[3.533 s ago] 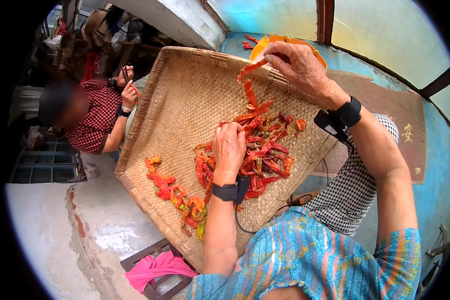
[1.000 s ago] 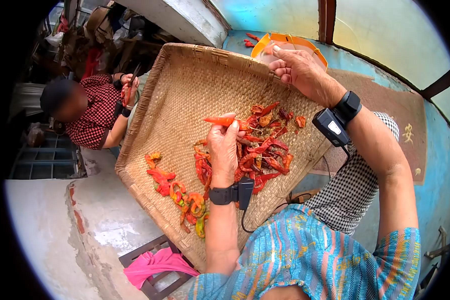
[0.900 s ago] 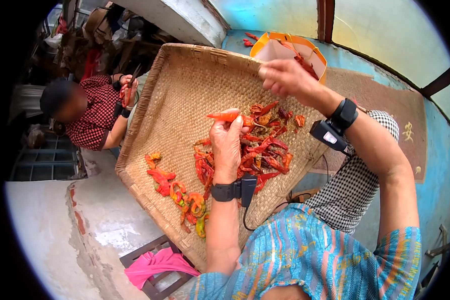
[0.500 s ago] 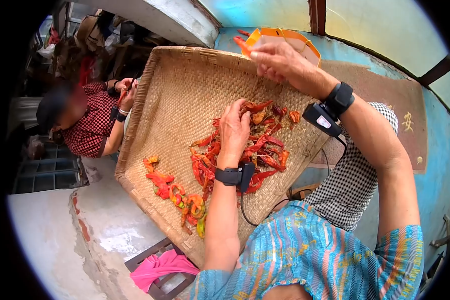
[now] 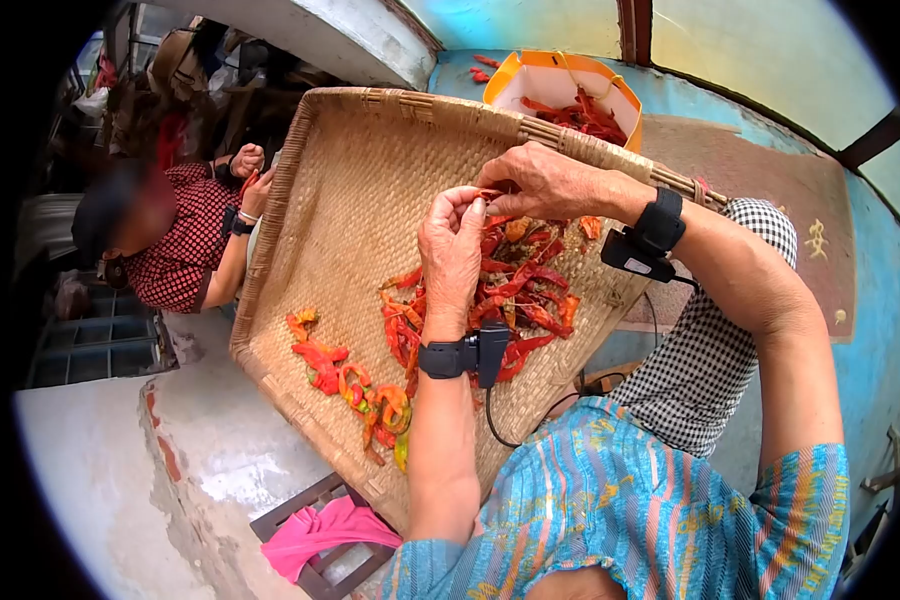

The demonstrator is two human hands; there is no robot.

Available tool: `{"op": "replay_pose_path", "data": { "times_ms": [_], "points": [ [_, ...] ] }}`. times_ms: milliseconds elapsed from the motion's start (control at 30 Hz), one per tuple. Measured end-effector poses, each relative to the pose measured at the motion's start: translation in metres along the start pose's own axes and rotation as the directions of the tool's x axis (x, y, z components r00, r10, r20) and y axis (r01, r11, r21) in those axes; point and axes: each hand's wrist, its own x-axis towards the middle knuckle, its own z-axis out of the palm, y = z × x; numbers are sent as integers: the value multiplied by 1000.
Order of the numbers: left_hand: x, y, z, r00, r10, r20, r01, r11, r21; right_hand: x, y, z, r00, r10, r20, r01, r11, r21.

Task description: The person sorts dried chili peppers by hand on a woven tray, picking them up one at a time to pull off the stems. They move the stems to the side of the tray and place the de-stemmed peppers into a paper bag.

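Note:
Over a woven tray (image 5: pixel 360 170), my two hands meet around a small red chili pepper (image 5: pixel 487 193), most of it hidden by the fingers. My left hand (image 5: pixel 450 255) pinches it between thumb and fingertips. My right hand (image 5: pixel 545 182) comes in from the right with curled fingers closed at the pepper's other end. Right below them lies a heap of wrinkled red dried chilies (image 5: pixel 520 290). A smaller row of orange, red and greenish peppers (image 5: pixel 355 385) lies apart on the tray's left side.
Beyond the tray's far rim stands an orange-edged paper bag (image 5: pixel 630 105) with red chilies inside. Some red chilies (image 5: pixel 482 68) lie on the blue floor beside it. At left sits another person (image 5: pixel 185 240). A pink cloth (image 5: pixel 325 540) drapes over a dark wooden stool.
My right hand has come down from the bag's opening to meet my left hand. The orange-red pepper it held there no longer shows by the bag. My left hand has closed into a pinch.

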Motion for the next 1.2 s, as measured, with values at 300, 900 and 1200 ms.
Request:
{"op": "replay_pose_path", "data": {
  "times_ms": [300, 900, 1200],
  "points": [
    [-10, -24, -12, 914, 261, 310, -395, 399, 828, 1, 10, -46, 909, -43, -414, -50, 976, -211],
    [-21, 7, -18, 969, 247, 17, -217, 814, 538, -9, -20, -7, 995, -84, 57, 96, 966, -239],
    [-17, -16, 1, 922, 280, 265, -381, 553, 741, -6, 25, -58, 818, -284, -499, -202, 671, -713]
  ]
}}
